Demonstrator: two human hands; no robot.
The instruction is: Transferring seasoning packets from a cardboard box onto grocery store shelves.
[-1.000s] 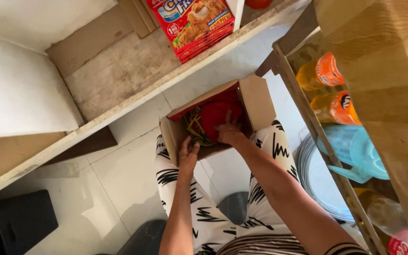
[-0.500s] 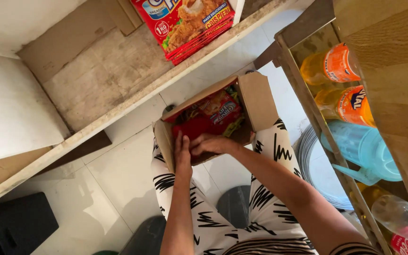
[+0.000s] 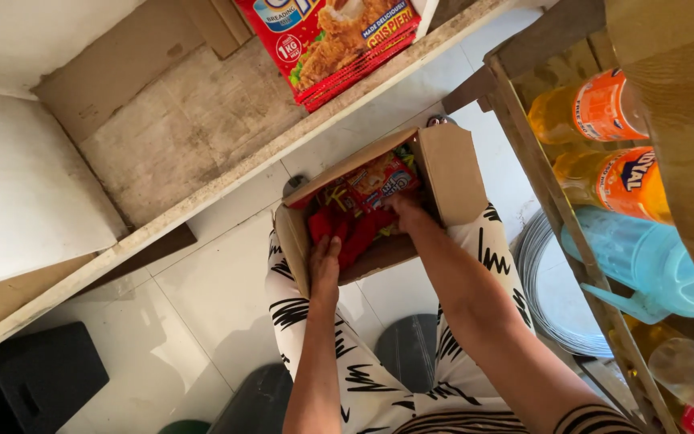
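Red packets (image 3: 363, 205) fill the open carton (image 3: 451, 173); perhaps several flat red bags (image 3: 335, 40) lie on the shelf.

Matt brown cardboard box (image 3: 451, 173) holds glossy red plastic packets (image 3: 379, 183); at 9 o'clock, rough wooden shelf (image 3: 162, 145)

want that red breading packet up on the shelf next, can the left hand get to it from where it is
Probably yes. The left hand rests on red packets in the cardboard box, holding nothing visible. The red breading packet lies uncovered at the shelf edge, with open space between.
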